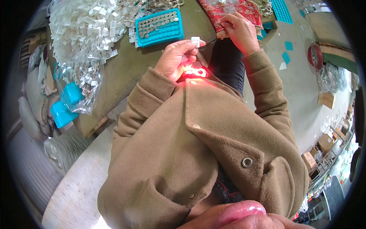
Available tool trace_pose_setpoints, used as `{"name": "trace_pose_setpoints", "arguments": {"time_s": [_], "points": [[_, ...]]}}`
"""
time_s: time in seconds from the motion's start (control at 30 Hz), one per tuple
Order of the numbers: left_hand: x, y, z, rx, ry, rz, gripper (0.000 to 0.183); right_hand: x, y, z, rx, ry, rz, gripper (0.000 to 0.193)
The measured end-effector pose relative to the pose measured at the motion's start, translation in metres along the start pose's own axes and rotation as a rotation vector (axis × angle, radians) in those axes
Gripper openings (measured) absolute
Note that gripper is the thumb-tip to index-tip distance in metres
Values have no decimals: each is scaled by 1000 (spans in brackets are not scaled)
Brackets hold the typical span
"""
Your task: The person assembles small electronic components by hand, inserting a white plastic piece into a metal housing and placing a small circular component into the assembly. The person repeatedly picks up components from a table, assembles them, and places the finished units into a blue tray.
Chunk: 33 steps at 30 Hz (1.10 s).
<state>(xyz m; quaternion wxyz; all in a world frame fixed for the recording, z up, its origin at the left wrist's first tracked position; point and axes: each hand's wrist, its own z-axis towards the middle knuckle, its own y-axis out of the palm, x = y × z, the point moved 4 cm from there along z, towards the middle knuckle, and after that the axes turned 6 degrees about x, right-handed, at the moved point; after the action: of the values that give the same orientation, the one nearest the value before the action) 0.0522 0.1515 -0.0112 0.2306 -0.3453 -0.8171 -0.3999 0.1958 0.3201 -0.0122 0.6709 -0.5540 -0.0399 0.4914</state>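
Observation:
My left hand (176, 59) is raised in front of my brown coat and pinches a small white square piece (195, 41) between thumb and fingertip; more small pieces glow red (194, 71) in its palm. My right hand (238, 28) rests at the edge of a red patterned cloth (228, 9) on the table, fingers curled on its hem. A turquoise tray (160, 26) filled with several round silvery discs lies just beyond my left hand.
A large heap of small white pieces in clear plastic (85, 30) covers the left of the olive table (126, 72). Turquoise trays (66, 105) lie at the left edge, another (282, 9) at the top right. Cardboard boxes (326, 99) and a red round tub (315, 56) stand on the floor.

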Motion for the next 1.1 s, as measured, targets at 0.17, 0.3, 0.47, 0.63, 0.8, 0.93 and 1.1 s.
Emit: {"name": "trace_pose_setpoints", "arguments": {"time_s": [0.17,0.3,0.47,0.63,0.8,0.93,1.1], "points": [[-2,-2,-1,23,-10,-98,37,-2,-8,-6,67,82,266,16],[-3,-6,-4,-4,-35,-164,37,-17,-2,-15,-53,507,1182,17],[9,-9,-19,-130,44,-282,31,-57,8,-16,-196,583,1450,17],[18,-20,-37,-21,150,-288,24,-90,21,-15,-328,570,1578,13],[21,-25,-48,-21,181,-293,23,-117,30,-14,-248,494,1512,15],[20,-23,-50,4,223,-327,22,-132,25,-14,-155,266,1316,15],[17,-28,-47,54,261,-316,19,-136,23,-12,-133,105,1009,6]]}}
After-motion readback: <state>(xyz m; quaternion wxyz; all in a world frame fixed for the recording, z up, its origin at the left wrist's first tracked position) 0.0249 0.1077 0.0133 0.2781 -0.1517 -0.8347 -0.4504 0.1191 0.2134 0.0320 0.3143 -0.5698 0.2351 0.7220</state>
